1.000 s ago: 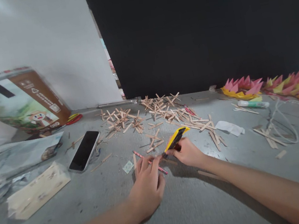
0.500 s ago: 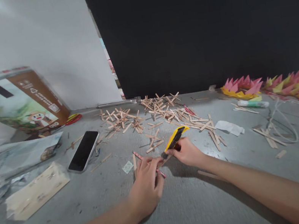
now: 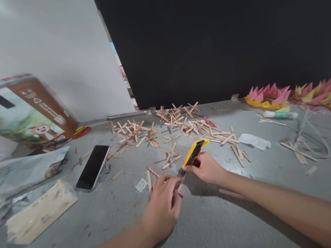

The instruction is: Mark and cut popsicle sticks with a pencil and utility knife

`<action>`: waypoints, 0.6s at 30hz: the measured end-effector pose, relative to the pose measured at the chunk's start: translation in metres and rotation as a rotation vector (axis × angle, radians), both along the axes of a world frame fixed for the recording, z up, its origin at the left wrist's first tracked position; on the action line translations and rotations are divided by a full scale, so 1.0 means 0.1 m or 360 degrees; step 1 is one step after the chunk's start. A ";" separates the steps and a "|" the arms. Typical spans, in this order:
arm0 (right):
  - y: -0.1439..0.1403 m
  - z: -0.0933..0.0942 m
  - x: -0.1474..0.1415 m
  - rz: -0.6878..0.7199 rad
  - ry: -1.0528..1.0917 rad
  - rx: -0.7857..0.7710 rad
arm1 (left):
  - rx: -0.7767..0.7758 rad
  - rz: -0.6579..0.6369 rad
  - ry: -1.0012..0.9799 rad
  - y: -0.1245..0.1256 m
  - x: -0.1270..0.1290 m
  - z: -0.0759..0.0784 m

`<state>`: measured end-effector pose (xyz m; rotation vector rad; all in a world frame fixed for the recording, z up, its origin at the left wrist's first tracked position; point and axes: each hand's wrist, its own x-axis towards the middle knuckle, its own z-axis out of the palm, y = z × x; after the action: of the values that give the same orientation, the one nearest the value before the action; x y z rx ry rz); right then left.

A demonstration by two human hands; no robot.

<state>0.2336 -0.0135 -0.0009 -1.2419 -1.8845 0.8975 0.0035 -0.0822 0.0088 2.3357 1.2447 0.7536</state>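
My right hand (image 3: 207, 169) is closed around a yellow and black utility knife (image 3: 196, 149), its tip slanting down to the left. The tip meets a small wooden craft stick (image 3: 181, 184) beside my left fingertips. My left hand (image 3: 166, 203) is bent low over the table, its fingers closed on that stick; most of the stick is hidden. A pink patterned pencil-like rod (image 3: 152, 171) runs beneath the left hand, one end showing beyond the fingers and the other by the thumb. Another craft stick (image 3: 149, 182) lies just left of the fingers.
Craft sticks crossed into star shapes (image 3: 134, 130) pile up at the back. A phone (image 3: 93, 167), a plastic packet (image 3: 41, 211) and a printed bag (image 3: 38, 112) are at left. At right lie a glue stick (image 3: 280, 115), white cord (image 3: 326, 147) and paper petals (image 3: 268, 96).
Both hands stay almost in place. The craft stick at the knife tip has turned slightly, and my left fingers have shifted a little around it.
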 end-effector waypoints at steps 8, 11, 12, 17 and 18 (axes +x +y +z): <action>-0.02 0.02 0.00 -0.0025 0.0032 -0.0047 | -0.0040 -0.0028 0.0009 0.01 -0.01 -0.01; -0.01 0.00 0.00 -0.0023 0.0036 -0.0056 | -0.0067 -0.0081 -0.0004 -0.01 -0.01 0.00; -0.01 0.00 0.00 -0.0021 0.0037 -0.0058 | -0.0082 -0.0107 -0.0011 -0.01 -0.01 0.01; -0.02 0.04 -0.01 -0.0009 0.0058 -0.0099 | -0.0136 -0.0161 -0.0011 -0.02 0.01 0.06; -0.02 0.05 -0.01 -0.0009 0.0058 -0.0106 | -0.0134 -0.0155 -0.0013 -0.02 0.01 0.06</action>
<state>0.2323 -0.0160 0.0040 -1.2612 -1.8350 0.9806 0.0045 -0.0842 0.0150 2.3041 1.1276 0.6650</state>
